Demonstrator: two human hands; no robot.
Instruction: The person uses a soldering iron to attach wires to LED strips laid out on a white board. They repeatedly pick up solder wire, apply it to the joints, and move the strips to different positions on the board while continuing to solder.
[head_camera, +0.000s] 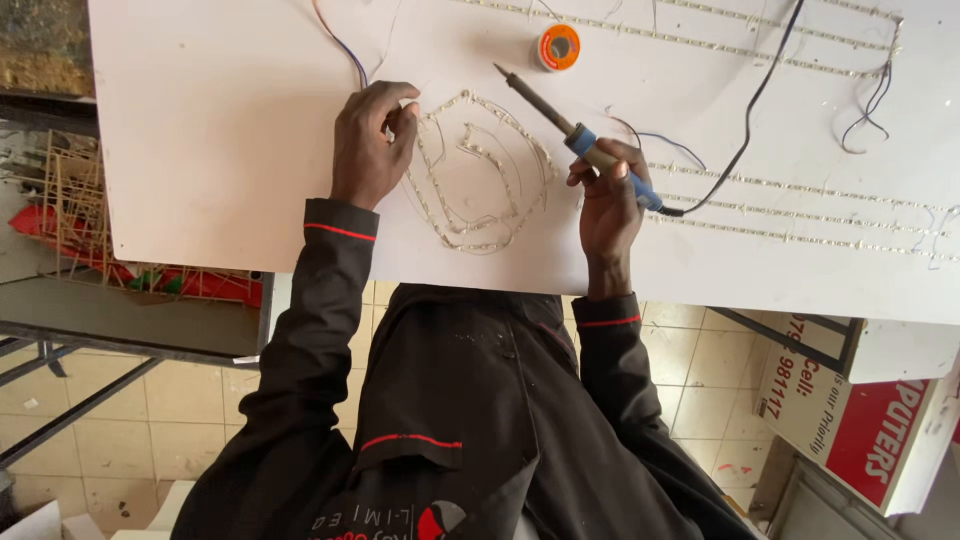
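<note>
right hand (610, 195) fingers clamped on soldering iron (580, 140) | left hand (370, 140) fingers pinched LED strip coil (475, 175) on surface (220, 130), left of iron | risk: hot tip near cord (745, 130), could've scorched it

Bright, even daylight; sharp focus.

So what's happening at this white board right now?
A person leans over a white board. The right hand grips a blue-handled soldering iron, tip raised above the board and pointing toward an orange solder spool. The left hand pinches the edge of a coiled LED strip. More LED strips run straight across the board to the right.
</note>
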